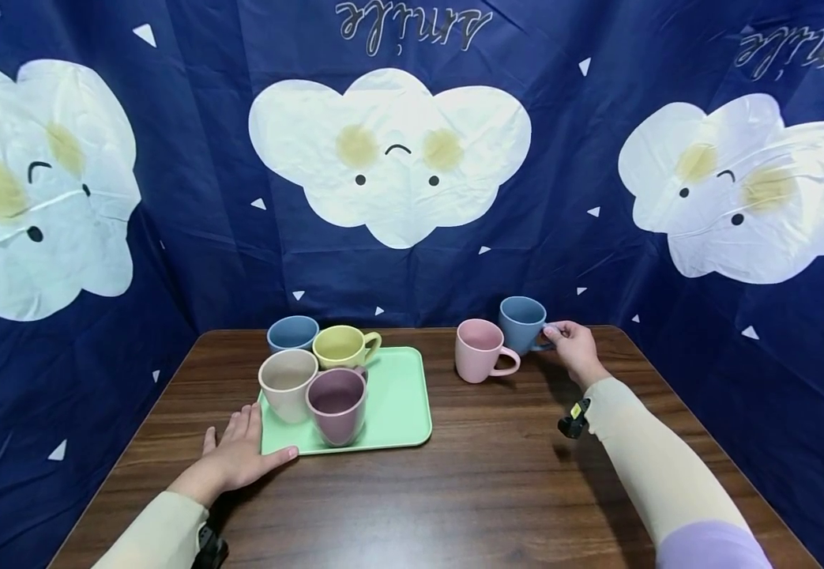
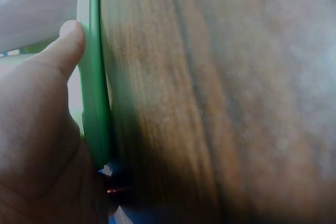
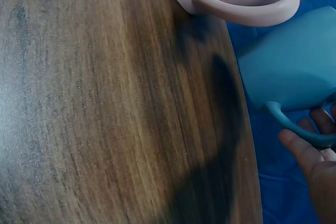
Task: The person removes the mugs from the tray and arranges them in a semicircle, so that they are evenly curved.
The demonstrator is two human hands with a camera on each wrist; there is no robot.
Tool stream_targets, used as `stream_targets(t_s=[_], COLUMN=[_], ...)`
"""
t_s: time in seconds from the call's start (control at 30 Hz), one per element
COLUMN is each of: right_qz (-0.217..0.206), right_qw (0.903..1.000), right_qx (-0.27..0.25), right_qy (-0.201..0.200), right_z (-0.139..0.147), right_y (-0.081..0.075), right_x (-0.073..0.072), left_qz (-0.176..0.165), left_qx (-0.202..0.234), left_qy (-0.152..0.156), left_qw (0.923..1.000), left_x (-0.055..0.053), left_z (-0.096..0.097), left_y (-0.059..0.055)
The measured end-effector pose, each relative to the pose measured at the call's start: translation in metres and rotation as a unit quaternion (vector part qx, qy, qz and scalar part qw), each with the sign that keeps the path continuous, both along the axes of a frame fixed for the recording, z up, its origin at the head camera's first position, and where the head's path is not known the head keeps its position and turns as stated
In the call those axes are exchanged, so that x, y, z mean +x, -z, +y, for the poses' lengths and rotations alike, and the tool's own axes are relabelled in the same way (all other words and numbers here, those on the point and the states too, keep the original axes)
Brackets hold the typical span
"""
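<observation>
At the back right, my right hand (image 1: 576,349) pinches the handle of a blue mug (image 1: 521,332) between thumb and fingers. The mug is upright by the table's back edge; I cannot tell whether its base touches the table. Close beside it stands a pink mug (image 1: 474,356). My left hand (image 1: 235,457) rests at the front left corner of a light green tray (image 1: 400,403), fingers straight along its side. Its thumb (image 2: 65,45) lies on the tray's front rim. On the tray's left part are a beige mug (image 1: 287,387), a purple mug (image 1: 340,411) and a yellow mug (image 1: 336,348).
Another blue mug (image 1: 292,332) stands behind the beige one, its base hidden. The brown wooden table (image 1: 454,498) reaches back to a dark blue curtain (image 1: 397,292) with cloud prints. Bare tray surface shows on the tray's right half.
</observation>
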State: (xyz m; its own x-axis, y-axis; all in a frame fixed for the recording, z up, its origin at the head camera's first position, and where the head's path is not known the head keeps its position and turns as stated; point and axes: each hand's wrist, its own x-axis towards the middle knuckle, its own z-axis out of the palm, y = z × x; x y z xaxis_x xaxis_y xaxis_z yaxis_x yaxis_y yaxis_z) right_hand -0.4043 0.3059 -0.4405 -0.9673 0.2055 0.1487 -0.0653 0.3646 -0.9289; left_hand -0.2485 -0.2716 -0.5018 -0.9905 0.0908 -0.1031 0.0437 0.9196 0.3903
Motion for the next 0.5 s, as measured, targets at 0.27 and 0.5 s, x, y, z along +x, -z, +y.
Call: stream_targets(t_s=[0.27, 0.5], right_qz=[-0.011, -0.019], right_qw=[0.9997, 0.9996], right_qx=[-0.014, -0.016], right_qy=[-0.014, -0.015], right_z=[-0.0023, -0.0039], right_y=[0.0045, 0.009], right_x=[-0.0011, -0.0014], left_qz=[-0.009, -0.01], left_qx=[0.002, -0.004], left_qy=[0.0, 0.0], left_qw=[1.0, 0.9999], left_x=[0.0031, 0.0026], left_z=[0.0018, 0.0013], left_y=[-0.0063, -0.0063])
